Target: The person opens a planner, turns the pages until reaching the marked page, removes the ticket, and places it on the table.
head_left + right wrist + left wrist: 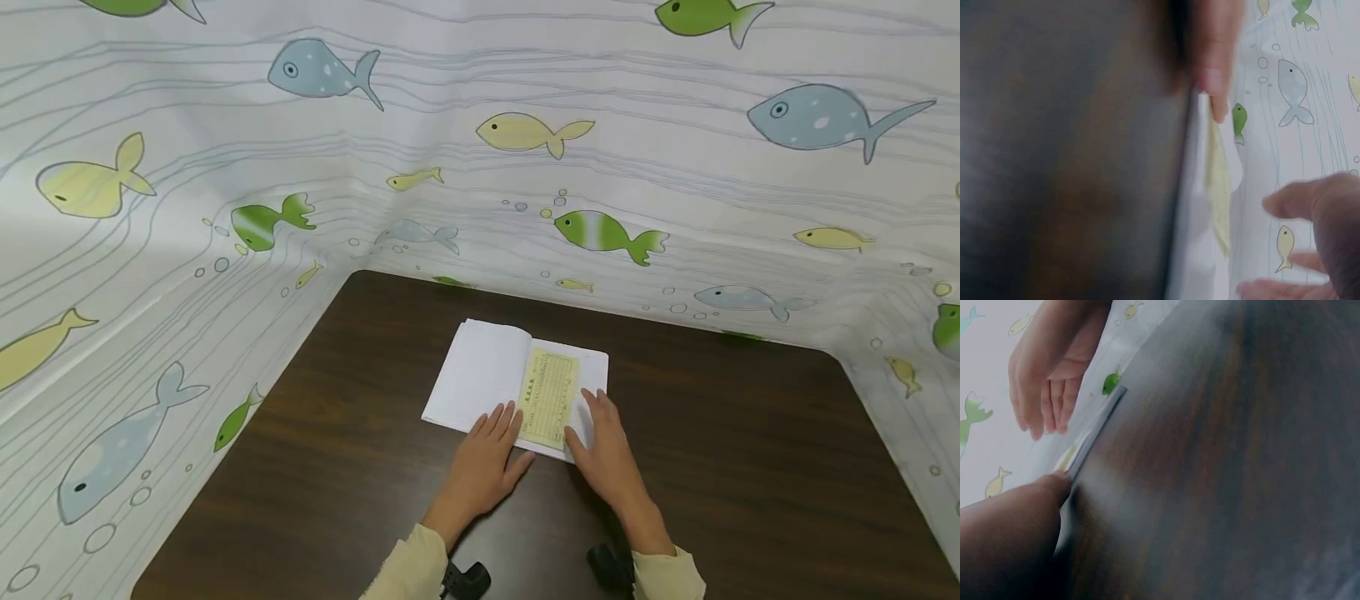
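An open notebook (483,371) with blank white pages lies on the dark tabletop. On its right page is a yellow printed slip (551,392), set near the fold. My left hand (483,467) rests with straight fingers at the lower edge by the fold, fingertips at the slip's lower left corner. To the slip's right, my right hand (609,458) is over the page, fingers loosely spread and holding nothing. From the right wrist view, the slip (1217,181) appears edge-on, with the left hand (1216,50) at its far end.
The brown wood-grain table (750,467) has rounded far corners. A white curtain (450,75) printed with fish surrounds its back and sides. Black wrist devices (468,579) sit beneath the cream sleeves (411,567).
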The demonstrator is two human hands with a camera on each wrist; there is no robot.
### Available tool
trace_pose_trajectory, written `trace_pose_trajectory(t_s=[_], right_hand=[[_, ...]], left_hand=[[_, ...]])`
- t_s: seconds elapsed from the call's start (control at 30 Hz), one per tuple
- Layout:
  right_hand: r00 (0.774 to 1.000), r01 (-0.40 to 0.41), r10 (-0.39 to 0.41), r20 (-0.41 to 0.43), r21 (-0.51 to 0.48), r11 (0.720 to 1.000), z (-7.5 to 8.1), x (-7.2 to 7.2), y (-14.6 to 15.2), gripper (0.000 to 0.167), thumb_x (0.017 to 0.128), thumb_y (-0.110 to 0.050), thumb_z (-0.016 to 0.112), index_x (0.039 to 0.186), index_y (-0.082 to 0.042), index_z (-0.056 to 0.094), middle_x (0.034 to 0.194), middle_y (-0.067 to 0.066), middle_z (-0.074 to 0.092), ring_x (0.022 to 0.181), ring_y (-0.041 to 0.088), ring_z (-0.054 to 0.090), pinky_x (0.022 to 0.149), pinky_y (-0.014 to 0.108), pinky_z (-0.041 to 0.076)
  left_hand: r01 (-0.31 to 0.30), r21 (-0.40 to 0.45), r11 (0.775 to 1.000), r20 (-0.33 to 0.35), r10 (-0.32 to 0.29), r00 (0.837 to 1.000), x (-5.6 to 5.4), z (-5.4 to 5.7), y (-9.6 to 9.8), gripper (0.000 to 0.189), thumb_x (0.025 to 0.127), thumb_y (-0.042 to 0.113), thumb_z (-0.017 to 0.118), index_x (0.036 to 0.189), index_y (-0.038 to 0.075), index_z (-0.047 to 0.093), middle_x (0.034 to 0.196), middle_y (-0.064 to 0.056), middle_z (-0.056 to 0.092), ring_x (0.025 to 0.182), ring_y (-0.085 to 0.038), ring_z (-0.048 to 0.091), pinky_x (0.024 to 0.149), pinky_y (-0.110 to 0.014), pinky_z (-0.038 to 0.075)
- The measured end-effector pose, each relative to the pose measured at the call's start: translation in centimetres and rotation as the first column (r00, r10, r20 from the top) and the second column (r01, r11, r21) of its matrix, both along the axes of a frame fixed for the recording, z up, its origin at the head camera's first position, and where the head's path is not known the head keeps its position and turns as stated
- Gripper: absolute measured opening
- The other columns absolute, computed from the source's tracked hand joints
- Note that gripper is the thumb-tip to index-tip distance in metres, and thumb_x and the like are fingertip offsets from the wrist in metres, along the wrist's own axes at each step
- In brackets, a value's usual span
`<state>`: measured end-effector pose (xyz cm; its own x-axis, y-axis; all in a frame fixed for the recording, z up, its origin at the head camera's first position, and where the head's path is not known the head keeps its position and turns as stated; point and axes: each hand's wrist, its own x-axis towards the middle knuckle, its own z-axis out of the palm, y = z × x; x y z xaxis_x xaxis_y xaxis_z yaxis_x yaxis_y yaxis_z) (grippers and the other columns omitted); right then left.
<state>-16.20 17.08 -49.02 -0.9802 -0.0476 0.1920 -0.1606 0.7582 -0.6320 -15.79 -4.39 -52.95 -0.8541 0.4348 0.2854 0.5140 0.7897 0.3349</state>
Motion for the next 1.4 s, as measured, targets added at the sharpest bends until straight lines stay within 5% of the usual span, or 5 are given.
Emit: trace_pose_trajectory(t_s=[0.37,0.63,0.83,1.13,1.4], right_hand=[[0.946,0.262,-0.218,0.238,-0.173,0.949,0.5,-1.6,-1.0,0.085,0.094,-0.015,0.070,0.154,0.017,0.021,0.133,0.040,0.052,0.120,0.051,0.061,0.099,0.060,0.051],[0.925,0.374,-0.330,0.190,-0.286,0.882,-0.6,-0.8,-0.8,0.070,0.096,-0.005,0.066,0.157,0.003,0.033,0.122,0.029,0.067,0.108,0.040,0.069,0.086,0.043,0.058],[0.908,0.418,-0.407,0.100,-0.288,0.862,1.3,0.2,3.1,0.063,0.102,-0.008,0.062,0.158,-0.001,0.034,0.111,0.024,0.072,0.091,0.029,0.069,0.064,0.020,0.048],[0.856,0.509,-0.484,0.180,-0.131,0.851,2.2,1.0,10.3,0.063,0.104,-0.014,0.055,0.157,0.008,0.030,0.120,0.032,0.068,0.100,0.042,0.067,0.071,0.039,0.052],[0.832,0.548,-0.528,0.170,-0.102,0.830,1.3,0.9,11.7,0.068,0.102,-0.013,0.051,0.157,0.014,0.020,0.128,0.043,0.057,0.113,0.057,0.057,0.091,0.068,0.045]], left_hand=[[0.020,-0.146,0.989,0.046,-0.013,0.999,2.7,-0.5,1.0,0.082,0.104,0.060,0.048,0.159,0.001,0.037,0.164,-0.014,0.038,0.153,-0.025,0.034,0.123,-0.039,0.030],[0.035,-0.060,0.998,0.031,-0.033,0.999,3.0,-0.8,2.2,0.072,0.106,0.053,0.048,0.156,0.000,0.044,0.160,-0.015,0.044,0.150,-0.026,0.040,0.120,-0.042,0.035],[-0.001,0.004,1.000,0.031,0.001,1.000,2.3,-0.6,1.7,0.062,0.108,0.041,0.049,0.154,0.000,0.046,0.159,-0.016,0.046,0.149,-0.028,0.041,0.120,-0.044,0.035],[-0.021,-0.009,1.000,0.000,0.021,1.000,1.1,-0.3,0.2,0.061,0.107,0.038,0.054,0.154,0.000,0.045,0.160,-0.017,0.044,0.150,-0.030,0.039,0.121,-0.045,0.034],[-0.016,0.003,1.000,-0.003,0.016,1.000,1.1,-0.1,-0.1,0.058,0.106,0.036,0.057,0.152,0.003,0.050,0.158,-0.017,0.046,0.148,-0.029,0.041,0.121,-0.042,0.034]])
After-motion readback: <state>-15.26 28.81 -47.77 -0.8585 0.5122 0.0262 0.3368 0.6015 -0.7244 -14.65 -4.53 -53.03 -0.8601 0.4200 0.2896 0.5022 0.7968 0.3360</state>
